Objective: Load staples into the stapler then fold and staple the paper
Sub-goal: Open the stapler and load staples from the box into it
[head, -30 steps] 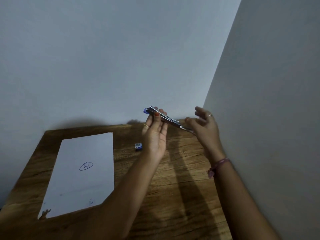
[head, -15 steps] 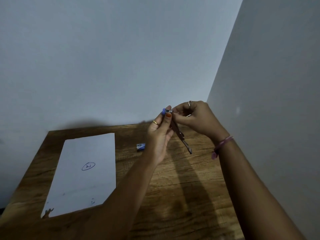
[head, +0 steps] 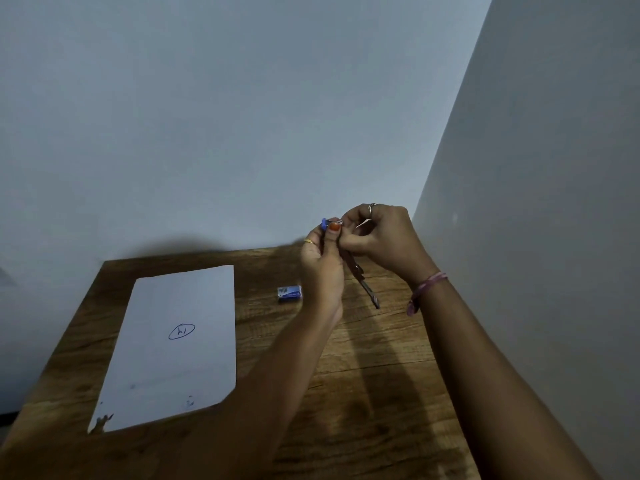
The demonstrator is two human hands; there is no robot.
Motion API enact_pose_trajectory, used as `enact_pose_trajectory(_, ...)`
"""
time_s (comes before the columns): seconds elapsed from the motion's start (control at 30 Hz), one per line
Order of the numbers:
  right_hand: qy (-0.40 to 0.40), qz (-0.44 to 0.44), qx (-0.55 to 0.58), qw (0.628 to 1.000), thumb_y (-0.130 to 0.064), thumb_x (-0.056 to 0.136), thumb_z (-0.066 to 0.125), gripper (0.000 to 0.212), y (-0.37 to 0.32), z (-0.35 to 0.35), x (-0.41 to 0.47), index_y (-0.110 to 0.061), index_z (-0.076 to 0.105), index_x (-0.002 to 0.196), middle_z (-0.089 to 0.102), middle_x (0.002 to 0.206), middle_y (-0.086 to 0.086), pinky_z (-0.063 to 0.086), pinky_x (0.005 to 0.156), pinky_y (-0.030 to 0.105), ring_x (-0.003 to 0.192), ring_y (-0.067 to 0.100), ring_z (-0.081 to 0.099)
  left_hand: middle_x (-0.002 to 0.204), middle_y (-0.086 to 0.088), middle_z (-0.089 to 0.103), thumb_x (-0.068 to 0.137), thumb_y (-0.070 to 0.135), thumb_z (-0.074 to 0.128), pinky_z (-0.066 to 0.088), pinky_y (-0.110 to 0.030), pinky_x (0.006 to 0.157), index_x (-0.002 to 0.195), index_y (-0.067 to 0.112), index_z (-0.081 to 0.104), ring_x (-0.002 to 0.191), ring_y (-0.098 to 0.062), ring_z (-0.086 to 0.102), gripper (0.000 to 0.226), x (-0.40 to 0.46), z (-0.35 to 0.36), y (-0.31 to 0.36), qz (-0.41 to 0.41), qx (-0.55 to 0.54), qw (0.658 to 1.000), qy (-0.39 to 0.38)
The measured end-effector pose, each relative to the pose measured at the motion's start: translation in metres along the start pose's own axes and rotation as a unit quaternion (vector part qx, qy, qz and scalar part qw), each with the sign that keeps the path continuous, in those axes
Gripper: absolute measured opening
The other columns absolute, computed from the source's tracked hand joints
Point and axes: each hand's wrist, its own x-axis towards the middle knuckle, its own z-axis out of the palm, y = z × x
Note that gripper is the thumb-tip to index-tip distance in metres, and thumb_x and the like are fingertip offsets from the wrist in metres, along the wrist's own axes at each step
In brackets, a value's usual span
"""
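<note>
Since a second ago the stapler has swung from lying nearly level between the hands to hanging steeply, blue tip up by the fingers and metal end angled down toward the desk. Both hands have drawn together above the far right of the desk. Her left hand grips the stapler near its top, thumb pressed by the blue end. Her right hand is curled tight against it, fingertips pinching at the same top end; whether staples are between them is hidden. Left of the hands a small blue staple box lies on the wood. Farther left the white paper lies flat and unfolded, well apart from the hands.
</note>
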Motion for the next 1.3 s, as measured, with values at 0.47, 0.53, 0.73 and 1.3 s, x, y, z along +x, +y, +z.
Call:
enact_pose_trajectory(0.47, 0.106, 0.176, 0.451, 0.869, -0.007, 0.095, 0.054, 0.014, 0.030, -0.018, -0.007, -0.006, 0.065, 0.085, 0.072, 0.070, 0.002, 0.057, 0.058, 0.023, 0.077, 0.022, 0.074, 0.097, -0.010, 0.071, 0.091, 0.043, 0.051, 0.056, -0.036, 0.083, 0.082, 0.014, 0.058, 0.100, -0.026, 0.068, 0.031, -0.010, -0.033, 0.008, -0.145, -0.242, 0.957, -0.064)
enact_pose_trajectory(0.53, 0.074, 0.180, 0.458, 0.868, -0.008, 0.096, 0.051, 0.019, 0.033, -0.022, -0.007, -0.008, 0.066, 0.084, 0.072, 0.070, 0.000, 0.056, 0.056, 0.021, 0.075, 0.019, 0.074, 0.104, -0.014, 0.069, 0.086, 0.047, 0.055, 0.056, -0.040, 0.086, 0.089, 0.010, 0.065, 0.100, -0.029, 0.067, 0.038, -0.014, -0.039, 0.003, -0.227, -0.255, 0.936, -0.087)
enact_pose_trajectory(0.73, -0.016, 0.169, 0.468, 0.867, -0.009, 0.094, 0.053, 0.020, 0.032, -0.022, -0.007, -0.010, 0.071, 0.084, 0.074, 0.077, 0.005, 0.057, 0.056, 0.022, 0.078, 0.022, 0.074, 0.106, -0.022, 0.068, 0.086, 0.032, 0.062, 0.060, -0.033, 0.078, 0.112, -0.003, 0.066, 0.084, -0.025, 0.071, 0.044, -0.017, -0.034, 0.001, -0.390, -0.218, 0.877, -0.175)
enact_pose_trajectory(1.3, 0.049, 0.018, 0.094, 0.994, -0.007, 0.090, 0.060, 0.015, 0.024, -0.021, -0.022, -0.017, 0.070, 0.096, 0.074, 0.092, -0.001, 0.057, 0.077, 0.027, 0.085, 0.012, 0.071, 0.087, -0.013, 0.070, 0.077, 0.012, 0.071, 0.058, -0.023, 0.055, 0.102, -0.003, 0.068, 0.069, -0.013, 0.071, 0.029, -0.012, -0.027, -0.007, -0.386, -0.285, 0.874, -0.079)
